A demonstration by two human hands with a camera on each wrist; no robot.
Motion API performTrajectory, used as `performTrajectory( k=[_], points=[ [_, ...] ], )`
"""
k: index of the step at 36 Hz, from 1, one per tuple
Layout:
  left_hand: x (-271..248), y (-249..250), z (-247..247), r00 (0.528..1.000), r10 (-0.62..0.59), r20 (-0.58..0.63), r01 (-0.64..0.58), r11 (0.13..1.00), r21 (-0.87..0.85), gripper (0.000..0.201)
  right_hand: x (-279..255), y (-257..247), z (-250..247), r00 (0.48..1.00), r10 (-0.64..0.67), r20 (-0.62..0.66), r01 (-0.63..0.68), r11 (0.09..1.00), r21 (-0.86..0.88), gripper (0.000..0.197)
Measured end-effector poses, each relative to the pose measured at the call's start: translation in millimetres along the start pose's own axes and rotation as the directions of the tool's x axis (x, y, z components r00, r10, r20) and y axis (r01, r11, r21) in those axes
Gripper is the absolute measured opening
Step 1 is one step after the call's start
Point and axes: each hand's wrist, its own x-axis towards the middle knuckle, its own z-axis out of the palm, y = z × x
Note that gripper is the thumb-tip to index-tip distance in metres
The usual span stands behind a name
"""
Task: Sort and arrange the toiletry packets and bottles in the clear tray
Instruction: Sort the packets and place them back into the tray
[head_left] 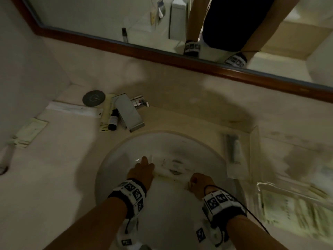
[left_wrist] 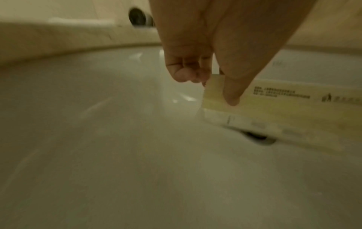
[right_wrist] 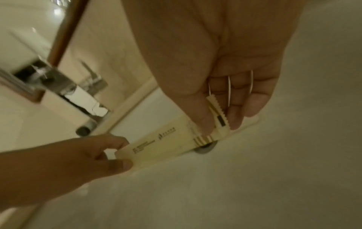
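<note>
Over the sink basin [head_left: 126, 179], left hand [head_left: 142, 171] and right hand [head_left: 199, 184] each pinch one end of a cream toiletry packet [right_wrist: 166, 144]; clear tray [head_left: 281, 201] at 3 o'clock.

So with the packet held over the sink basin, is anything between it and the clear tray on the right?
Nothing visible blocks it. Both hands pinch the packet by its ends over the drain: left hand, right hand. Toward the clear tray there is only the sink rim and a flat packet on the counter.
</note>
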Motion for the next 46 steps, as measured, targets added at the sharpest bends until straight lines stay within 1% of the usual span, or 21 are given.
performTrajectory(
  k=[1,3,4,6,7,10,12,14,17,20,22,25,28,32,37,40,43,46],
  points=[
    [-4.4,3.4,-5.1,1.0,0.008,-0.005,-0.008,1.0,-0.011,0.035,-5.7,1.6,-5.2,1.0,0.0,-0.007,0.0,1.0,0.009,0.009],
    [-13.5,11.0,-14.0,1.0,0.027,-0.002,-0.028,0.998,-0.049,0.032,-18.2,6.6,-15.4,1.0,0.012,-0.017,-0.011,1.0,0.019,0.022],
    [-17.5,15.4,-17.6,0.999,0.038,-0.004,-0.038,0.996,-0.075,0.031,-25.4,10.0,-20.9,1.0,0.016,-0.024,-0.016,0.999,0.031,0.022],
    [-25.5,24.9,-21.8,0.999,0.049,-0.02,-0.052,0.991,-0.127,0.031,-39.8,20.0,-29.9,0.999,0.004,-0.049,-0.001,0.998,0.058,0.013],
    [-29.2,29.7,-23.6,0.998,0.051,-0.032,-0.055,0.987,-0.151,0.031,-46.1,25.6,-33.9,0.997,-0.005,-0.075,0.01,0.998,0.061,0.013],
    [-41.7,45.4,-29.3,0.997,0.065,-0.049,-0.073,0.977,-0.202,0.034,-63.8,41.8,-45.2,0.994,0.015,-0.11,-0.009,0.999,0.052,0.026],
    [-50.5,58.7,-33.1,0.995,0.086,-0.049,-0.094,0.975,-0.202,0.041,-75.4,51.9,-52.5,0.992,0.013,-0.123,-0.009,0.999,0.035,0.027],
    [-59.6,75.4,-35.9,0.992,0.109,-0.061,-0.119,0.969,-0.215,0.042,-85.3,63.6,-57.7,0.989,0.032,-0.146,-0.024,0.998,0.059,0.027],
    [-71.7,103.3,-37.0,0.982,0.161,-0.101,-0.18,0.956,-0.233,0.036,-98.8,83.5,-60.3,0.982,0.075,-0.171,-0.041,0.981,0.191,0.026],
    [-79.7,129.9,-34.2,0.971,0.206,-0.121,-0.229,0.944,-0.236,0.035,-113.9,104.3,-62.4,0.974,0.113,-0.198,-0.054,0.959,0.279,0.023],
    [-83.6,146.7,-31.2,0.965,0.228,-0.128,-0.253,0.937,-0.24,0.034,-123.5,119.4,-64.8,0.97,0.117,-0.212,-0.053,0.957,0.286,0.02],
    [-89.5,169.1,-27.7,0.956,0.257,-0.14,-0.285,0.927,-0.245,0.033,-133.8,143.2,-67.7,0.966,0.129,-0.225,-0.059,0.954,0.295,0.007],
    [-95.4,189.8,-25.8,0.944,0.299,-0.142,-0.325,0.919,-0.223,0.033,-141.7,166.4,-67.9,0.96,0.177,-0.218,-0.099,0.94,0.326,0.007],
    [-102.6,220.9,-21.3,0.929,0.349,-0.128,-0.368,0.912,-0.183,0.031,-154.1,196.0,-67.4,0.953,0.226,-0.203,-0.146,0.927,0.346,0.015],
    [-112.2,253.0,-9.0,0.917,0.39,-0.086,-0.399,0.907,-0.139,0.03,-167.9,229.8,-64.4,0.937,0.293,-0.192,-0.21,0.908,0.362,0.013],
    [-116.6,266.4,0.6,0.915,0.4,-0.04,-0.402,0.911,-0.092,0.032,-173.1,247.6,-60.6,0.933,0.315,-0.173,-0.235,0.898,0.371,0.018],
    [-120.7,276.2,9.2,0.918,0.396,-0.026,-0.397,0.916,-0.052,0.033,-176.8,260.5,-57.1,0.928,0.34,-0.154,-0.259,0.884,0.39,0.019],
    [-123.1,282.7,15.1,0.918,0.396,-0.006,-0.396,0.918,-0.027,0.036,-177.6,268.9,-53.5,0.926,0.354,-0.134,-0.281,0.88,0.383,0.025]
  ],
)
